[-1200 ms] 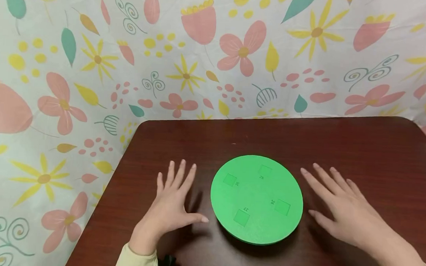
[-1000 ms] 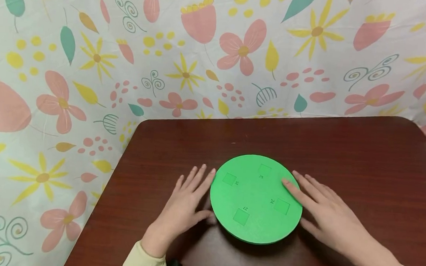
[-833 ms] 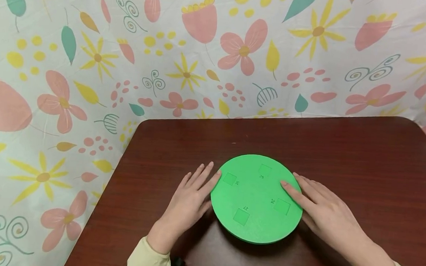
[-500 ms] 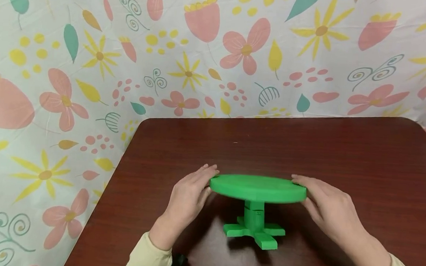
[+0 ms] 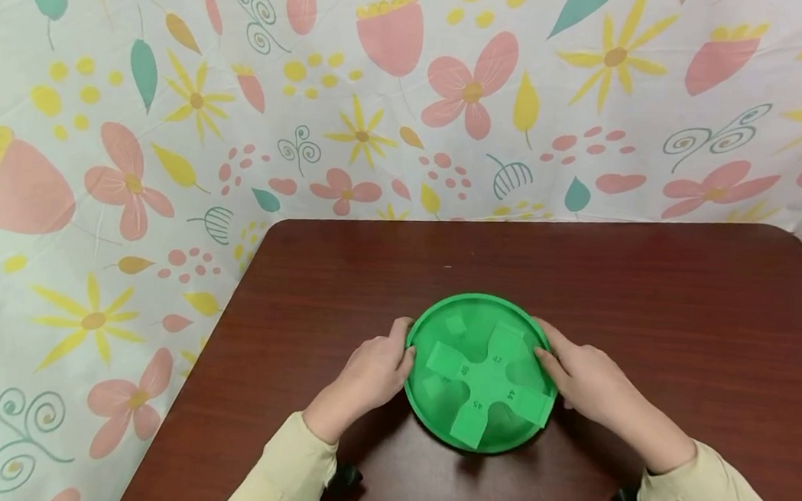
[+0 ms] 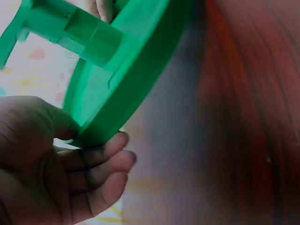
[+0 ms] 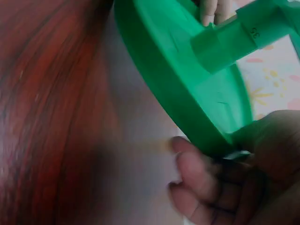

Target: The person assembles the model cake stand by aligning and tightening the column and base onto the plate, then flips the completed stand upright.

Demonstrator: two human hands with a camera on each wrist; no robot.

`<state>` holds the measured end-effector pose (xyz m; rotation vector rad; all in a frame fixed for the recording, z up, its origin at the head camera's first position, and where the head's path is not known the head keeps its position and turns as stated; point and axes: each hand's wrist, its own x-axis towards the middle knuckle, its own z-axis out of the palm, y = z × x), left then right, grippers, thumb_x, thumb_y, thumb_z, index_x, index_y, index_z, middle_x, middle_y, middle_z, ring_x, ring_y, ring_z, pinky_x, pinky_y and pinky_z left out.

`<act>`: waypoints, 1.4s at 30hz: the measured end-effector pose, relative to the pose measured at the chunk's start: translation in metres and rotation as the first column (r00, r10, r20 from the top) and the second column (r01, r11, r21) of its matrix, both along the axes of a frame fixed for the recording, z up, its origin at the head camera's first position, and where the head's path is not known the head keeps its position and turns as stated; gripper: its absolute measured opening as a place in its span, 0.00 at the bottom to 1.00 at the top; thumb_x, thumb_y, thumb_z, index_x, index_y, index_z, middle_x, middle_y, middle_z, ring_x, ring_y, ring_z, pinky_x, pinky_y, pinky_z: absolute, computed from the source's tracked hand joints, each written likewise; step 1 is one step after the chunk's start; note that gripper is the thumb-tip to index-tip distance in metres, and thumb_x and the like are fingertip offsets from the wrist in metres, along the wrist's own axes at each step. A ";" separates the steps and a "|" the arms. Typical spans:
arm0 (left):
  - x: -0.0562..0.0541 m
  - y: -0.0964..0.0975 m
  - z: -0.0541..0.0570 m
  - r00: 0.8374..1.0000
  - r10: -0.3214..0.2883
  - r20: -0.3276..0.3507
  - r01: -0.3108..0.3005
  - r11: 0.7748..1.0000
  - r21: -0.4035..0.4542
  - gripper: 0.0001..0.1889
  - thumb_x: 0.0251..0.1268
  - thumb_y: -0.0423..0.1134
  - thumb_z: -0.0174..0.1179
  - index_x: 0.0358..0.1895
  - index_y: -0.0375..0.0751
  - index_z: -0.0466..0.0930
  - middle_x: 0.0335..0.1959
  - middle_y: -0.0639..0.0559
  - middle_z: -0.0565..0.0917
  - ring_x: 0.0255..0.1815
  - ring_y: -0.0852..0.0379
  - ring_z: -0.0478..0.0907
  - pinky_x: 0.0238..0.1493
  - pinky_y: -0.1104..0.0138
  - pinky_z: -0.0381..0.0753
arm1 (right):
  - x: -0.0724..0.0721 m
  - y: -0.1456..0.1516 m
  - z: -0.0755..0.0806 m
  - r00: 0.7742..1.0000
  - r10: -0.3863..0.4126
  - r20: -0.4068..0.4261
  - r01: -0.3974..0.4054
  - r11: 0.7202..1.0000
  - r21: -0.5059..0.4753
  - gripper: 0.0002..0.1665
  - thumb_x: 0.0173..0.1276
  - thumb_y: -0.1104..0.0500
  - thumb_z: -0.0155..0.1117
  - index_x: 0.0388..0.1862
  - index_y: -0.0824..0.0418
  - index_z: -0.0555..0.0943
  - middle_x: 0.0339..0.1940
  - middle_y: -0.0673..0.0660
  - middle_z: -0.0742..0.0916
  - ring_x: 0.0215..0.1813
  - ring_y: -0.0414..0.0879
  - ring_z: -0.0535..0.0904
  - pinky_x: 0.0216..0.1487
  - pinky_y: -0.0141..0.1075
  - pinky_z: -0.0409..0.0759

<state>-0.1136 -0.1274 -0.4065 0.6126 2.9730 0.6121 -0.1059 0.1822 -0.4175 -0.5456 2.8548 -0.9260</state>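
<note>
A green toy pedestal table (image 5: 489, 382) is turned so its underside and four-footed base face the head camera; small numbers mark the feet. My left hand (image 5: 375, 368) grips the rim on the left side, and my right hand (image 5: 589, 377) grips it on the right. In the left wrist view the thumb lies on the underside of the round top (image 6: 126, 103) with fingers on its other face. The right wrist view shows a like hold on the rim (image 7: 164, 93), and the pedestal (image 7: 229, 42) sticking out from the underside.
A dark reddish-brown wooden table (image 5: 344, 278) lies under the hands. Behind it hangs a white cloth (image 5: 392, 173) with a flower and leaf print. Black wrist devices (image 5: 344, 478) show beside the cream sleeves (image 5: 299, 459).
Both hands came in from the sides and took hold of the green toy table's rim. They tipped it over, its top turning away and its base coming into view.
</note>
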 end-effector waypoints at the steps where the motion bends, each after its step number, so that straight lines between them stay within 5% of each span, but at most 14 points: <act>1: -0.003 0.001 -0.004 1.000 -0.010 0.019 0.011 0.999 -0.034 0.18 0.75 0.38 0.49 0.63 0.36 0.63 0.14 0.54 0.71 0.16 0.54 0.72 0.21 0.62 0.72 | -0.001 0.000 -0.002 0.999 0.006 0.041 -0.007 1.000 0.024 0.30 0.81 0.51 0.45 0.77 0.58 0.57 0.12 0.45 0.75 0.12 0.38 0.72 0.23 0.36 0.72; 10: -0.014 0.009 -0.028 0.997 -0.070 0.032 0.076 0.971 -0.228 0.16 0.72 0.37 0.54 0.56 0.35 0.65 0.16 0.52 0.73 0.17 0.53 0.73 0.20 0.63 0.72 | -0.009 0.000 -0.014 0.989 0.041 0.139 -0.057 0.992 0.116 0.25 0.77 0.56 0.53 0.70 0.59 0.67 0.10 0.46 0.76 0.12 0.41 0.73 0.26 0.39 0.73; 14: -0.013 0.012 -0.021 0.999 -0.021 -0.028 0.013 0.968 -0.251 0.24 0.71 0.47 0.58 0.62 0.37 0.66 0.31 0.47 0.83 0.32 0.49 0.82 0.31 0.59 0.80 | -0.006 0.001 0.002 0.995 -0.050 -0.088 0.065 0.983 0.174 0.25 0.72 0.56 0.58 0.66 0.61 0.73 0.26 0.58 0.86 0.25 0.53 0.82 0.26 0.48 0.76; 17: -0.010 0.016 -0.014 0.999 -0.043 -0.030 0.036 0.977 -0.211 0.32 0.68 0.54 0.60 0.68 0.38 0.67 0.51 0.45 0.82 0.53 0.47 0.78 0.52 0.57 0.78 | 0.000 -0.007 0.018 0.911 -0.180 -0.370 0.240 0.963 0.121 0.25 0.67 0.52 0.64 0.61 0.59 0.77 0.42 0.65 0.87 0.36 0.63 0.83 0.24 0.56 0.75; 20: -0.010 0.022 -0.014 0.986 -0.164 0.020 0.165 0.983 -0.081 0.38 0.61 0.55 0.65 0.71 0.42 0.65 0.67 0.46 0.71 0.69 0.48 0.65 0.68 0.57 0.64 | 0.006 -0.029 0.031 0.822 -0.198 -0.534 0.263 0.963 0.048 0.31 0.63 0.45 0.67 0.62 0.56 0.78 0.45 0.64 0.87 0.38 0.63 0.83 0.28 0.57 0.76; 21: -0.011 0.025 -0.016 0.976 -0.213 0.047 0.214 0.977 -0.015 0.38 0.59 0.54 0.67 0.71 0.44 0.65 0.68 0.48 0.70 0.70 0.51 0.64 0.69 0.59 0.63 | 0.008 -0.037 0.034 0.809 -0.178 -0.560 0.249 0.967 0.052 0.33 0.62 0.42 0.67 0.62 0.56 0.78 0.43 0.63 0.87 0.36 0.62 0.82 0.29 0.56 0.77; 24: -0.015 0.036 -0.026 0.932 -0.343 0.116 0.319 0.930 0.180 0.35 0.57 0.50 0.71 0.67 0.48 0.69 0.64 0.54 0.74 0.65 0.60 0.68 0.65 0.67 0.66 | 0.015 -0.063 0.039 0.840 -0.101 -0.532 0.201 0.971 0.133 0.43 0.59 0.29 0.62 0.64 0.55 0.77 0.25 0.56 0.85 0.23 0.53 0.78 0.26 0.46 0.76; 26: -0.017 0.042 -0.032 0.920 -0.365 0.139 0.328 0.915 0.233 0.30 0.59 0.47 0.70 0.64 0.46 0.72 0.56 0.55 0.78 0.57 0.65 0.73 0.58 0.73 0.71 | 0.017 -0.077 0.039 0.879 -0.065 -0.472 0.182 0.961 0.207 0.49 0.56 0.23 0.58 0.65 0.56 0.76 0.13 0.49 0.76 0.17 0.46 0.71 0.24 0.41 0.72; 29: -0.019 0.048 -0.037 0.931 -0.328 0.160 0.291 0.932 0.216 0.17 0.67 0.40 0.62 0.57 0.40 0.76 0.45 0.51 0.81 0.45 0.63 0.77 0.47 0.75 0.73 | 0.018 -0.092 0.039 0.931 -0.046 -0.363 0.156 0.947 0.281 0.47 0.56 0.22 0.57 0.61 0.55 0.78 0.08 0.43 0.66 0.16 0.42 0.67 0.24 0.39 0.70; 33: -0.017 0.053 -0.038 0.956 -0.223 0.189 0.191 0.966 0.176 0.06 0.72 0.34 0.55 0.48 0.40 0.78 0.38 0.50 0.80 0.36 0.63 0.75 0.40 0.75 0.72 | 0.016 -0.100 0.041 0.950 -0.041 -0.311 0.133 0.951 0.278 0.28 0.56 0.35 0.62 0.45 0.54 0.80 0.08 0.44 0.68 0.18 0.44 0.70 0.31 0.44 0.73; 35: -0.016 0.054 -0.037 0.959 -0.207 0.195 0.170 0.967 0.192 0.05 0.72 0.34 0.55 0.46 0.41 0.78 0.39 0.51 0.80 0.36 0.64 0.73 0.40 0.75 0.71 | 0.016 -0.099 0.042 0.957 -0.029 -0.289 0.108 0.960 0.259 0.23 0.54 0.42 0.62 0.44 0.53 0.80 0.13 0.46 0.74 0.24 0.46 0.75 0.44 0.52 0.75; 38: -0.016 0.054 -0.038 0.951 -0.235 0.199 0.177 0.946 0.270 0.14 0.70 0.37 0.59 0.56 0.42 0.77 0.50 0.53 0.81 0.49 0.64 0.76 0.54 0.72 0.71 | 0.015 -0.090 0.045 0.967 0.048 -0.251 0.011 0.974 0.228 0.25 0.54 0.48 0.62 0.53 0.49 0.81 0.33 0.54 0.85 0.45 0.56 0.81 0.60 0.67 0.61; 40: -0.017 0.054 -0.038 0.942 -0.280 0.183 0.229 0.939 0.258 0.24 0.70 0.41 0.60 0.67 0.44 0.71 0.63 0.53 0.76 0.64 0.61 0.70 0.67 0.65 0.64 | 0.015 -0.081 0.048 0.968 0.115 -0.222 -0.072 0.978 0.194 0.26 0.59 0.46 0.64 0.58 0.45 0.81 0.54 0.61 0.82 0.63 0.64 0.72 0.63 0.72 0.51; 42: -0.018 0.054 -0.038 0.934 -0.314 0.168 0.271 0.932 0.239 0.24 0.71 0.43 0.59 0.67 0.44 0.72 0.65 0.53 0.75 0.68 0.59 0.67 0.71 0.61 0.58 | 0.014 -0.071 0.050 0.966 0.177 -0.187 -0.152 0.978 0.144 0.23 0.63 0.40 0.64 0.57 0.40 0.81 0.68 0.64 0.74 0.73 0.67 0.59 0.64 0.73 0.44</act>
